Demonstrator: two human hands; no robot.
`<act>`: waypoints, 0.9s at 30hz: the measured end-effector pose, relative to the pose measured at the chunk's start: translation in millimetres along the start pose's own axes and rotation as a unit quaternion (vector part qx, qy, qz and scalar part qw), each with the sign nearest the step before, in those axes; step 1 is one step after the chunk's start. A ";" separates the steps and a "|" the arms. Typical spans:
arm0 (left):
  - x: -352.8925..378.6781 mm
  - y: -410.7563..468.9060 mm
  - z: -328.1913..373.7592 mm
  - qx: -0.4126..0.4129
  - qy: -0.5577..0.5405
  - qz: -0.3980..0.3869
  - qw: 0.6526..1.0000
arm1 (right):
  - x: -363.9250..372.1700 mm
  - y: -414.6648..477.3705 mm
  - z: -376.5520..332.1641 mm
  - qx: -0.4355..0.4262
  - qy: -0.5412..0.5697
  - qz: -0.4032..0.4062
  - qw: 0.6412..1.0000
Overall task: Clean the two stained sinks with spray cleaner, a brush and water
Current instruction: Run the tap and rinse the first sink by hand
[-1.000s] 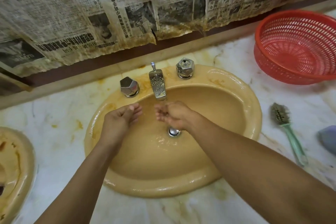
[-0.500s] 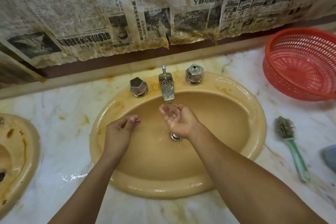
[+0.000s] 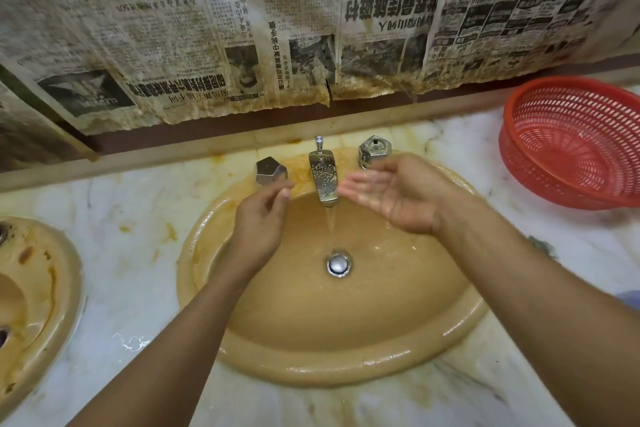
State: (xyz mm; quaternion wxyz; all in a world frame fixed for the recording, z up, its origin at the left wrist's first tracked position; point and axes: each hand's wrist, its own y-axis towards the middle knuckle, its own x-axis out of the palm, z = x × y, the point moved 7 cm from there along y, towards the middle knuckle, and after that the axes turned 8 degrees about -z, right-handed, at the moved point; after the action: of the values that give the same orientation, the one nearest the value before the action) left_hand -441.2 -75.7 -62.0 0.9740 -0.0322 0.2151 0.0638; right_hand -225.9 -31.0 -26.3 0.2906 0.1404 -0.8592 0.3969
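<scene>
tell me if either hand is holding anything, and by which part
Nothing is held. The left hand is loosely curled just below the left tap knob, not around it; the right hand is open, palm up, beside the spout.

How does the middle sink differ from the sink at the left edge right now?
The middle sink is wet and glossy, with water running from its faucet; no water shows running in the left sink. The middle sink's bowl looks evenly tan; the left sink carries reddish-brown streaks. The middle sink is fully in view, the left sink cut off by the frame. Both are tan basins set in the marble counter.
</scene>
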 end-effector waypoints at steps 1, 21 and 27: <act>6.4 10.4 8.6 0.030 0.010 -0.021 0.999 | 15.3 -3.0 -14.7 -0.009 -0.051 -0.012 0.999; 56.6 44.3 -2.9 -0.126 -0.243 -0.116 0.955 | -10.3 44.2 75.3 0.077 0.145 0.075 0.984; 64.5 33.1 0.2 -0.231 -0.451 -0.106 0.856 | -20.6 23.2 46.0 0.053 -0.036 0.102 0.993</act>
State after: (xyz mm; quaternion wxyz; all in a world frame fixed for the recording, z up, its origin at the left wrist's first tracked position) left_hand -387.7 -35.8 -90.2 0.9298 -0.2461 -0.2734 0.0159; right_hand -238.4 -50.9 -76.6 0.2098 0.0813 -0.8567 0.4642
